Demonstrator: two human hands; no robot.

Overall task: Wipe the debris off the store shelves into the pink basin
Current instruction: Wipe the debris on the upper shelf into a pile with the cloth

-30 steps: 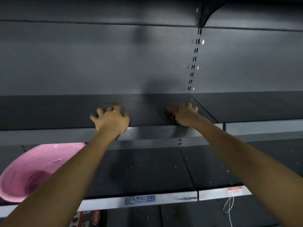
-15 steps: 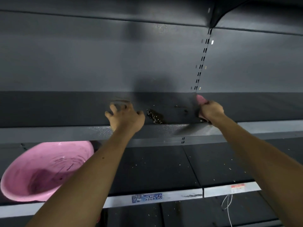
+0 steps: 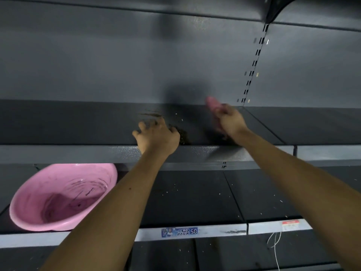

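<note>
Where the brown debris (image 3: pixel 182 134) lies by the front edge of the upper shelf (image 3: pixel 78 124), it is just beside the left hand (image 3: pixel 157 137), whose spread fingers rest on that shelf. The right hand (image 3: pixel 229 122), gripping a pink cloth (image 3: pixel 213 104), is to the pile's right and further back. The pink basin (image 3: pixel 62 196) sits on the lower shelf (image 3: pixel 195 202), down to the left.

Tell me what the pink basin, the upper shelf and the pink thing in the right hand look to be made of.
Pink basin: likely plastic, smooth and glossy, with moulded rings in its bottom. Upper shelf: probably painted metal, dark grey matt; its front edge shows a speckled texture. Pink thing gripped by the right hand: blurred; perhaps a cloth or sponge, cannot tell which.
</note>
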